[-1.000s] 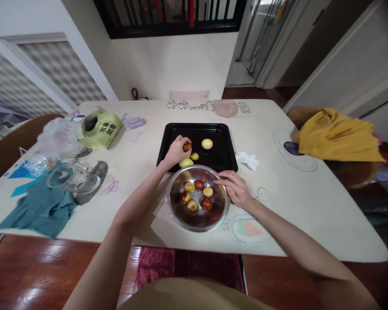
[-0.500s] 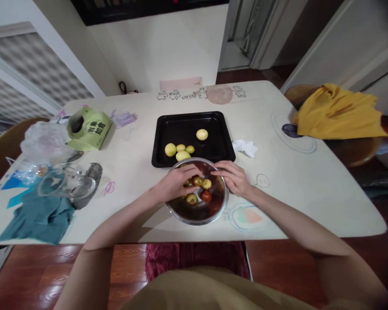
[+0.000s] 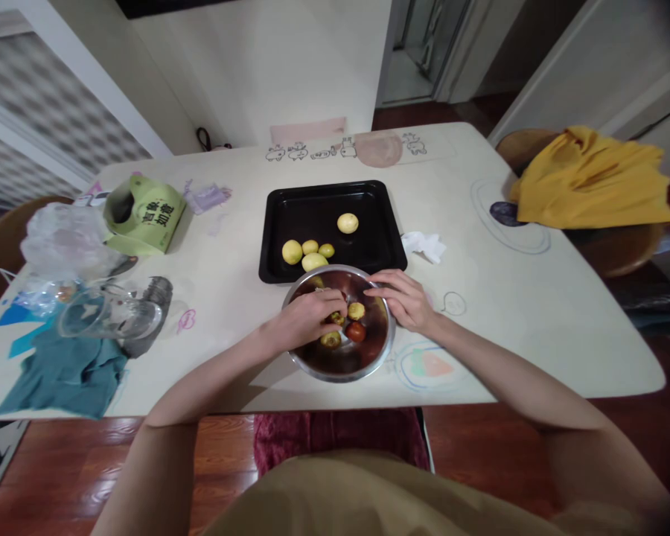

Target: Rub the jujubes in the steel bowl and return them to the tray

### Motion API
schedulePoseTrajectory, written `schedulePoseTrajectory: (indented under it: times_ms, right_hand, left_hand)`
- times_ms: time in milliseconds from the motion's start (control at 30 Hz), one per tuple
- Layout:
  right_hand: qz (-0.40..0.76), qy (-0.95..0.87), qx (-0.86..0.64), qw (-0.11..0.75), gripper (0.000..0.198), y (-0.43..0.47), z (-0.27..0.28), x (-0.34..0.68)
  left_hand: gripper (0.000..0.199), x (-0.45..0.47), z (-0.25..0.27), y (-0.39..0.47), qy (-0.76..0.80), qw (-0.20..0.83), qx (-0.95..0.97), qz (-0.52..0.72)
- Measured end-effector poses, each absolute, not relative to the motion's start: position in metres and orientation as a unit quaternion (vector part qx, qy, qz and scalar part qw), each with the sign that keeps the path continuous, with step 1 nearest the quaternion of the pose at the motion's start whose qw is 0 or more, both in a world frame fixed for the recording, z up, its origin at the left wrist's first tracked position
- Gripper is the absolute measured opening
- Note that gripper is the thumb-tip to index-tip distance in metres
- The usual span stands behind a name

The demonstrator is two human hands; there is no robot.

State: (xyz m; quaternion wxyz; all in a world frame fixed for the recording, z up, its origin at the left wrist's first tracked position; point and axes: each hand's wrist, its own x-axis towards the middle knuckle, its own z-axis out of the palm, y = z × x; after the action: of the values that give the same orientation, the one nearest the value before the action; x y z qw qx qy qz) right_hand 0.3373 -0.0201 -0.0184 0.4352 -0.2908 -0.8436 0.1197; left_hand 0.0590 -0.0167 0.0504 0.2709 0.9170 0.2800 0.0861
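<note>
the left hand [image 3: 313,318] reaches into the metal bowl [image 3: 346,366], fingers curled over a mottled fruit [image 3: 336,319]; whether it grips or has released it, i cannot tell. the right hand [image 3: 410,301] touches the bowl's right side, its hold unclear. a red fruit [image 3: 356,332] lies in the bowl, and yellow fruits [image 3: 348,223] on the black tray [image 3: 313,212] beyond.

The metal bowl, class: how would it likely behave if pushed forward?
The metal bowl would probably keep its shape; its shiny wall looks rigid. The rounded fruits inside may roll. The bowl might bump the black tray at its far side.
</note>
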Motion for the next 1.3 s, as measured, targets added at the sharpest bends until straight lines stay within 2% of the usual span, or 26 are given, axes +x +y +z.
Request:
schedulePoseTrajectory:
  times_ms: [300, 467, 667, 833, 1133, 1300]
  right_hand:
    - [0.093, -0.844, -0.267, 0.456, 0.043, -0.02, -0.018, 0.336]
    - [0.098, -0.844, -0.28, 0.446, 0.046, -0.019, -0.017, 0.337]
    - [0.101, -0.817, -0.321, 0.468, 0.037, 0.002, -0.006, 0.335]
    - [0.12, -0.844, -0.333, 0.403, 0.028, 0.044, 0.009, 0.314]
    - [0.138, -0.91, -0.296, 0.256, 0.032, 0.092, 0.007, 0.28]
    - [0.185, -0.906, -0.302, 0.233, 0.031, 0.093, 0.004, 0.284]
  left_hand:
    - [0.013, 0.055, 0.056, -0.012, 0.244, 0.25, 0.929, 0.119]
    - [0.015, 0.041, 0.049, -0.011, 0.204, 0.285, 0.904, 0.245]
    - [0.015, 0.021, 0.032, -0.022, 0.235, 0.298, 0.835, 0.399]
    - [0.024, 0.019, 0.025, -0.023, 0.197, 0.319, 0.827, 0.419]
    - [0.027, 0.016, 0.021, -0.021, 0.19, 0.299, 0.835, 0.421]
    - [0.028, 0.015, 0.019, -0.022, 0.196, 0.293, 0.84, 0.412]
